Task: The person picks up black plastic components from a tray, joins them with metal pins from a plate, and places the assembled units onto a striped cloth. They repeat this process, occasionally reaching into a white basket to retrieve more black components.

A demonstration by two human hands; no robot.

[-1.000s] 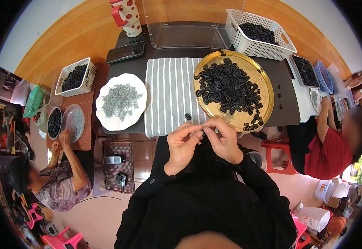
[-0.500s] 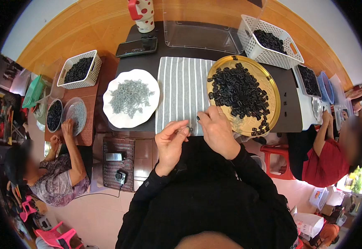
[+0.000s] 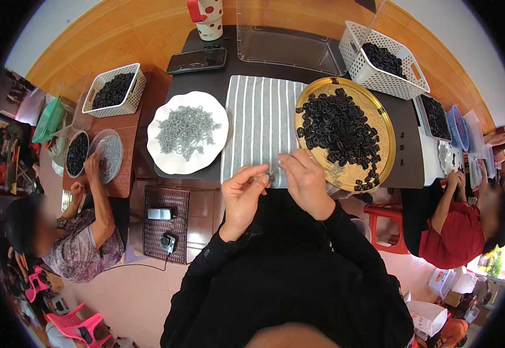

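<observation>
Over the near edge of a grey-and-white striped cloth (image 3: 258, 116), my two hands are close together. Between its thumb and forefinger, my left hand (image 3: 242, 197) pinches a small dark piece (image 3: 271, 178), too small to make out in detail. My right hand (image 3: 309, 184) has its fingers curled and pressed together just right of that piece; whatever they hold is hidden. To the left of the cloth stands a white wavy-rimmed plate (image 3: 162, 158) heaped with small silvery metal pieces (image 3: 186, 132). On the right is a round gold tray (image 3: 376, 100) piled with small black pieces (image 3: 339, 127).
Behind the cloth are a phone (image 3: 197, 60), a spotted tumbler (image 3: 209, 23) and a clear plastic box (image 3: 290, 49). A white basket (image 3: 374, 72) of black pieces stands back right. Co-workers sit at left (image 3: 84, 243) and right (image 3: 455, 232). A wicker stand (image 3: 155, 232) is near my left.
The view has shifted slightly, moving the tabletop things right and up in the picture. My right fingers have curled closer together near the left hand's piece. My left hand keeps its pinch.
</observation>
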